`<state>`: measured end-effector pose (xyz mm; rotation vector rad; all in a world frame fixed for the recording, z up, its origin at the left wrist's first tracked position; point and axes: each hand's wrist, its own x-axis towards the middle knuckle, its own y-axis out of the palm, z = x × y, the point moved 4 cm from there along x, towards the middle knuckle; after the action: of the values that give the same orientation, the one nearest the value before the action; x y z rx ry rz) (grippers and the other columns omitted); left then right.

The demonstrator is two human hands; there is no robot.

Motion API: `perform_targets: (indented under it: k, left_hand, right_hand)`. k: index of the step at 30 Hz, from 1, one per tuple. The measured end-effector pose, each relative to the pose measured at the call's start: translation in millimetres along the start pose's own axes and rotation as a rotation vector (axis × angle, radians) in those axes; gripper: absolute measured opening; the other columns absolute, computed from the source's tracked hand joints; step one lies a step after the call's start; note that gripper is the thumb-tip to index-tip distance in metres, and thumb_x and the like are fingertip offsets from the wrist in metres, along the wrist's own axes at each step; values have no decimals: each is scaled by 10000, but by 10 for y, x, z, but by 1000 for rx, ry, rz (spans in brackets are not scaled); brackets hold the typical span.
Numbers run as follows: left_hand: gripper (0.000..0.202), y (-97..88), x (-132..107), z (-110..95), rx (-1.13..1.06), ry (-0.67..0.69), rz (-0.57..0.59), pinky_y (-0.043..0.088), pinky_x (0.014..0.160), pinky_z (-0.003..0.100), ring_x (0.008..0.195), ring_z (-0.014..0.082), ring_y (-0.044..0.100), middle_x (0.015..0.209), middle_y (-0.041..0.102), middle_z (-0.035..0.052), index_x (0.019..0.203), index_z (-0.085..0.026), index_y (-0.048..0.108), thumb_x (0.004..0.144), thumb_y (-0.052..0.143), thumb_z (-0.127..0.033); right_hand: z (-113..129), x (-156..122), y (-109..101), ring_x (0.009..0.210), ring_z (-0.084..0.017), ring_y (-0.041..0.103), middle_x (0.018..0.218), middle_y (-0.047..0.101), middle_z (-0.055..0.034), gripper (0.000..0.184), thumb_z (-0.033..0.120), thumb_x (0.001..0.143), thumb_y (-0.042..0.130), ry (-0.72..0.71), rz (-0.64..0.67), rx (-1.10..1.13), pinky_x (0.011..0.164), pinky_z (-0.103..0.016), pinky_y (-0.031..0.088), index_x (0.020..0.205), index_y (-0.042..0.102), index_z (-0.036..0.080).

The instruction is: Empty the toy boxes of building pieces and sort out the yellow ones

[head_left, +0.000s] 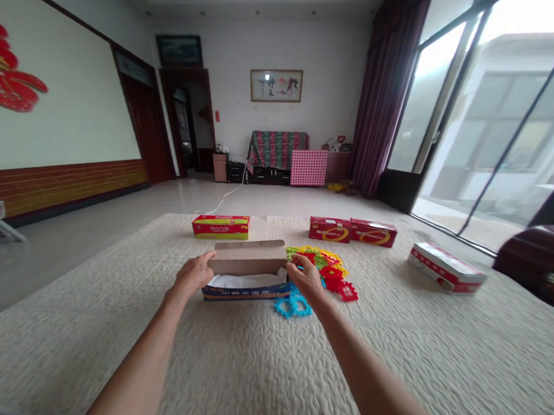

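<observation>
1. Centrally, an open blue box [247, 293] is sitting on a cream quilt [250, 367], its lid [250, 250] standing up and something white [248, 281] showing inside.
2. The left hand [195, 273] is pinching the box's left end; the right hand [306, 275] is pinching its right.
3. Colourful plastic pieces [330, 274] are lying beside the box, near the right hand.
4. Farther back, a red-yellow carton [221, 228] and two red cartons [328, 229] are resting; a white-red carton [445, 268] is lying far right.

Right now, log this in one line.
left hand: at open blue box, left end | right hand: right end | colored pieces: beside box
</observation>
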<state>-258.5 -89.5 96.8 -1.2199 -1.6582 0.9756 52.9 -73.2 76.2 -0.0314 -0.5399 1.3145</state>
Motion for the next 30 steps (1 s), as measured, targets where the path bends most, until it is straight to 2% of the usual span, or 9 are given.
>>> perform_targets:
  k: [5,8,10,13,15,18,21,26,30]
  left_hand:
    - [577,128,67,249,-59,-67,19,475,895,305,1103,277,645,1246,668,122,1341,-178,561,776,539,-288]
    - [594,82,45,374,-158,-150,-27,497,831,309,1071,287,653,1211,681,139,1293,-152,592,784,558,-456]
    - [612,13,-4,439,-350,-253,-87,508,713,316,926,289,688,1082,722,134,1254,-145,614,754,571,-494]
    - [619,-76,-101,425,-654,-349,-137,465,563,280,685,226,671,865,728,81,1264,-140,593,720,555,-433]
    - [645,-97,-153,335,-822,-332,-95,437,534,249,614,177,632,782,705,48,1265,-124,583,664,574,-358]
    - [711,-69,-208,170,-997,-260,22,425,541,235,591,140,591,744,680,29,1239,-81,590,561,643,-289]
    - [740,0,-242,72,-942,-220,81,404,539,232,599,130,570,785,690,38,1241,-86,598,538,682,-300]
    - [749,96,-257,26,-785,-242,70,348,507,217,639,133,565,910,707,72,1272,-92,587,559,675,-303]
    - [662,152,-252,10,-752,-236,138,358,513,217,670,154,586,817,701,38,1222,-111,632,598,640,-331]
  right_hand:
    - [-152,4,52,760,-242,685,871,724,-74,384,423,655,639,29,-37,81,698,-375,543,948,684,179]
    - [-93,14,-35,846,-244,690,967,716,-95,406,440,683,642,25,-63,118,770,-379,542,990,662,175]
    - [-16,17,-80,865,-237,692,1004,706,-107,418,454,732,601,16,-79,166,747,-362,550,1033,642,167]
    - [76,14,-54,817,-216,702,1027,694,-102,397,444,797,511,-6,-31,270,623,-317,556,1074,613,178]
    - [100,9,4,752,-200,701,998,697,-91,344,395,782,509,-27,29,270,566,-295,544,1035,615,187]
    - [96,-4,58,732,-198,688,916,696,-73,275,272,694,546,-69,59,193,584,-299,540,943,634,195]
    - [106,-37,50,819,-207,672,960,668,-75,319,166,639,522,-149,54,125,686,-338,549,928,651,203]
    - [172,-114,47,1131,-249,575,1216,574,-132,498,56,631,449,-461,-19,-210,943,-421,496,1077,624,191]
    - [62,-48,48,1274,-314,468,1341,496,-179,565,71,628,484,-417,-113,-313,1051,-496,404,1179,577,156]
